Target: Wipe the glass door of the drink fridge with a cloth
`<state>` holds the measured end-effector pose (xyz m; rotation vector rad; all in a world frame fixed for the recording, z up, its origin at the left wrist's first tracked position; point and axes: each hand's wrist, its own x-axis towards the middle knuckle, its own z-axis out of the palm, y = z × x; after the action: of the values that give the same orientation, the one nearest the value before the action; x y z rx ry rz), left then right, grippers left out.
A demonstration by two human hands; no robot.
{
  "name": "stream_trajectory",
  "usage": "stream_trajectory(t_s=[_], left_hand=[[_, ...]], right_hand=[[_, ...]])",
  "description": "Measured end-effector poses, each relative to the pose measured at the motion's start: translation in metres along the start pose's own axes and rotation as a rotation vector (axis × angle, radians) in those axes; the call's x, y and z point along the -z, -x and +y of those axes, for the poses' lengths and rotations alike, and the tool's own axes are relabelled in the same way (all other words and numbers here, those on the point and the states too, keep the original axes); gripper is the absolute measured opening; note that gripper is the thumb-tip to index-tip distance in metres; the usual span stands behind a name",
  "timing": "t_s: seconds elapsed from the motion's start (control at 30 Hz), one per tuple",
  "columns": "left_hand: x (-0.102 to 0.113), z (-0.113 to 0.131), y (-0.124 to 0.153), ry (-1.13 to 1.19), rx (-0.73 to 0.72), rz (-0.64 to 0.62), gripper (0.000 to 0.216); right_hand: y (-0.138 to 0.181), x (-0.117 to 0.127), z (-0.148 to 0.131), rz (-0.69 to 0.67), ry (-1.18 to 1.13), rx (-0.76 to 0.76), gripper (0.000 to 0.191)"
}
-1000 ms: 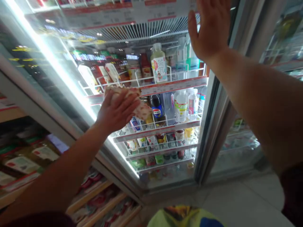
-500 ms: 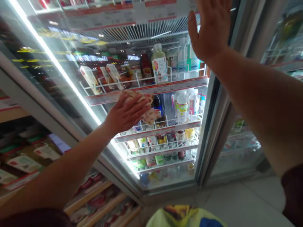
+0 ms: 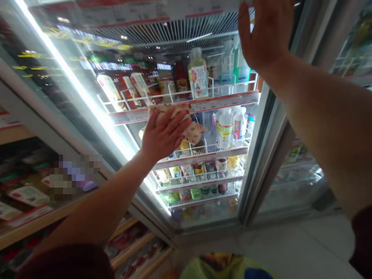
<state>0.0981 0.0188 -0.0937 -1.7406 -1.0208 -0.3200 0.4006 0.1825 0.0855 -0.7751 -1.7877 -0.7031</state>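
Note:
My left hand [image 3: 166,130] lies spread on a pale cloth with reddish-brown spots [image 3: 194,133], pressing it against the glass door [image 3: 162,87] of a lit drinks fridge. Part of the cloth sticks out past the fingertips on the right. My right hand [image 3: 267,37] is raised at the upper right of the door, near its frame, thumb held away from the fingers. Nothing shows in it, and its fingertips run out of the picture at the top. Behind the glass, near the cloth, stands a bottle with a white label [image 3: 198,75].
Wire shelves [image 3: 203,158] inside the fridge carry bottles, cups and cartons. On the left, wooden-edged shelves [image 3: 37,221] hold packed goods. A second fridge door [image 3: 302,182] stands to the right. Below are the tiled floor [image 3: 293,248] and a yellow-green object with blue [image 3: 221,267].
My left hand and the cloth have slid a little to the right and up across the glass. My right hand keeps about the same place on the door, while the view has shifted slightly.

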Motion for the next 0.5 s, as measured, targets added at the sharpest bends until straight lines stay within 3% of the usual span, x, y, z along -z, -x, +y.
stream_trajectory(t_s=[0.07, 0.17, 0.23, 0.33, 0.43, 0.5], left_hand=[[0.003, -0.022, -0.006, -0.026, 0.097, 0.040, 0.068], [0.003, -0.069, -0.017, -0.128, 0.323, 0.194, 0.070], [-0.001, -0.081, -0.019, -0.218, 0.414, 0.281, 0.070], [-0.007, -0.049, -0.014, -0.196, 0.417, 0.214, 0.070], [-0.010, 0.003, -0.005, -0.051, 0.216, 0.028, 0.068], [-0.010, 0.018, -0.001, 0.006, 0.069, -0.054, 0.065]], right_hand=[[-0.001, -0.001, 0.001, 0.001, 0.011, -0.001, 0.065], [-0.001, -0.002, 0.002, -0.008, 0.013, 0.005, 0.064], [0.000, -0.001, 0.002, 0.014, -0.014, 0.026, 0.062], [0.003, 0.000, 0.001, 0.035, -0.029, 0.026, 0.063], [0.006, 0.001, -0.001, 0.017, -0.020, -0.026, 0.070], [0.008, 0.003, -0.004, 0.018, -0.023, -0.038, 0.076]])
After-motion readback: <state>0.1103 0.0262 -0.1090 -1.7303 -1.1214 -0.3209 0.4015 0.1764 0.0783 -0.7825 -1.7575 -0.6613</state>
